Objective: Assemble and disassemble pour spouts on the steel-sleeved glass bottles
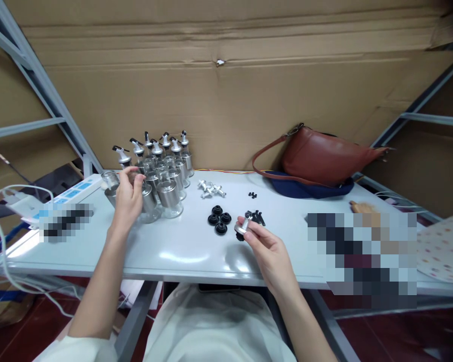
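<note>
My left hand (130,195) is closed round the upper part of a glass oil bottle (148,203) with a steel sleeve, at the front left of a bottle group; the fingers hide part of it. Between the thumb and fingers of my right hand (266,245) is a silver pour spout (243,228) with a black stopper below, held just above the table. Behind it lie small black pieces (257,217). Several black ribbed stoppers (219,219) sit to its left. Bottles at the back carry silver spouts with black levers (137,146); front ones have bare necks.
Silver spout pieces (212,189) and tiny black bits (252,195) lie mid-table. A brown leather bag (324,156) rests on dark blue cloth (309,187) at the back right. A power strip (75,192) with white cables lies left. Cardboard (226,110) stands behind the table.
</note>
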`<action>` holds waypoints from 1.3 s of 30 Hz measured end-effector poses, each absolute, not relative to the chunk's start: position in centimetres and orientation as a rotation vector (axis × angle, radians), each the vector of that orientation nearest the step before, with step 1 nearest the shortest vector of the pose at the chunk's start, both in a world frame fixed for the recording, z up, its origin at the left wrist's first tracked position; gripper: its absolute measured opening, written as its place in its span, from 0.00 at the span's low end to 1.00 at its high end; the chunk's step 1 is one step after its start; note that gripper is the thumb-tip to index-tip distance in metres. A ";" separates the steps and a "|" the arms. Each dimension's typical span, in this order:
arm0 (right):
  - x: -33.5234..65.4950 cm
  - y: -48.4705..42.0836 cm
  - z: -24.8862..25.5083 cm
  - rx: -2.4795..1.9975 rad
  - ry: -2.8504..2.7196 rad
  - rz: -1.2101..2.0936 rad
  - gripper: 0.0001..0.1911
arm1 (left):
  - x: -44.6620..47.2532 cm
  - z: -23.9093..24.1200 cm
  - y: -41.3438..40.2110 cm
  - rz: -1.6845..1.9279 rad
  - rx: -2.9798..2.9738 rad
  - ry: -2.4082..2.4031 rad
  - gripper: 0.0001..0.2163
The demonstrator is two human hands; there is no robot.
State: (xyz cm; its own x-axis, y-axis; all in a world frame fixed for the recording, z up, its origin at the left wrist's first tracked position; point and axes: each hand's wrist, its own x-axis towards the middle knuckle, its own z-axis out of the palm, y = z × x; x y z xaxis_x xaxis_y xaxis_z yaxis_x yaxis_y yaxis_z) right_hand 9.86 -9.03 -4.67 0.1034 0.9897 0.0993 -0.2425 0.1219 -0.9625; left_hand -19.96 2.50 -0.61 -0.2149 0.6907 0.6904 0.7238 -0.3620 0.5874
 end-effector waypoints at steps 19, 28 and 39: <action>9.3 -9.1 -6.1 -0.993 -1.376 0.899 0.14 | -4.8 -6.3 -6.8 -1.325 -2.768 -1.004 0.14; 9.9 -9.0 -6.7 -1.030 -1.196 0.893 0.11 | -3.7 -6.4 -7.2 -1.480 -2.799 -1.035 0.08; 9.3 -9.1 -7.1 -1.130 -1.337 0.636 0.16 | -3.7 -6.9 -6.6 -1.256 -2.902 -0.789 0.11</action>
State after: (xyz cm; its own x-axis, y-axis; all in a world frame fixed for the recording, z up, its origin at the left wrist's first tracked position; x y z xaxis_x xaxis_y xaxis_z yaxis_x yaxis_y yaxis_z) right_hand 9.34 -9.13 -7.12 0.1861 0.8880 0.4204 0.2338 0.3756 -0.8968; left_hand -3.70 -6.58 -6.86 0.5874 0.4751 0.6552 0.3846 -0.8762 0.2906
